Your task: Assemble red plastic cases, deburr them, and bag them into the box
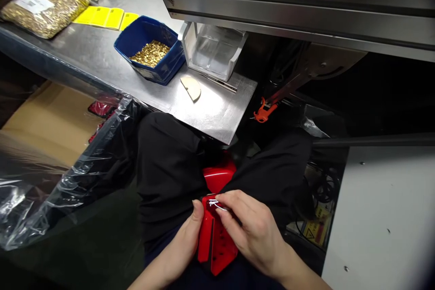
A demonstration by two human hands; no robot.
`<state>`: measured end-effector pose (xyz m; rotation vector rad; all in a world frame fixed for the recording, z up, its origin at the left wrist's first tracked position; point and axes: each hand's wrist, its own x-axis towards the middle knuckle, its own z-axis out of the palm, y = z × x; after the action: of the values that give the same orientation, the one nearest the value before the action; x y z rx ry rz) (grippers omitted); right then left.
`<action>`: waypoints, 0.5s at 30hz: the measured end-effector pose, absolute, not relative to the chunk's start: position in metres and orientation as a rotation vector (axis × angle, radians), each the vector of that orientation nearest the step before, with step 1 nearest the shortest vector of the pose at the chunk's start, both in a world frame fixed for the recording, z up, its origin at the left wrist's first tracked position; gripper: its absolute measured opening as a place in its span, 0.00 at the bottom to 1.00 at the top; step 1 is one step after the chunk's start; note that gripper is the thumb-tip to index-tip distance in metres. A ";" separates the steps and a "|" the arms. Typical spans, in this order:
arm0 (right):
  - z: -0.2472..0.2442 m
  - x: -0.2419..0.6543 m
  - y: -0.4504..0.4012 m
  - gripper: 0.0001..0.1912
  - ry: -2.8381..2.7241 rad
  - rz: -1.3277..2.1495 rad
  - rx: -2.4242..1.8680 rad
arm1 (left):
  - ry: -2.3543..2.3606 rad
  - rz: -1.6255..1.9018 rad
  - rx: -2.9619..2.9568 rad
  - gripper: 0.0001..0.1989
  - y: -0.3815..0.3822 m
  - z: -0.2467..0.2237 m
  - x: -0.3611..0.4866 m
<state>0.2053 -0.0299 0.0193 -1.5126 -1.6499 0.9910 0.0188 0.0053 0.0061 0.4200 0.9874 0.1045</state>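
Observation:
A red plastic part (224, 247) with a dark slot and small holes rests in my lap. My left hand (186, 240) holds its left side, with the thumb up along the edge. Thumb and fingers of my right hand (251, 224) pinch a thin shiny metal piece (220, 207) at the part's upper end. Several small metal pieces (212, 201) show there beside the fingertips. Beyond the hands, another red shape (219, 179) sits between the knees.
On the metal table (214, 118) are a blue bin (166, 65) of brass pieces, a clear bin (217, 50), a half-round piece (192, 88), yellow labels (102, 16) and bagged brass pieces (50, 7). A plastic-lined box (44, 122) stands left, a white panel (384, 222) right.

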 end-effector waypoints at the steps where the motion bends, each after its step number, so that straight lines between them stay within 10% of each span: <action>1: 0.020 0.205 -0.030 0.13 -1.654 0.988 -1.517 | 0.997 0.105 0.434 0.42 0.006 0.007 0.019; 15: 0.028 0.207 -0.024 0.10 -1.693 1.088 -1.629 | 1.081 0.159 0.422 0.33 0.004 0.006 0.026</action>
<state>0.2066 -0.0242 0.0280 -1.6290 -1.6932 1.0883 0.0256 0.0040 0.0061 0.4218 1.0811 0.1592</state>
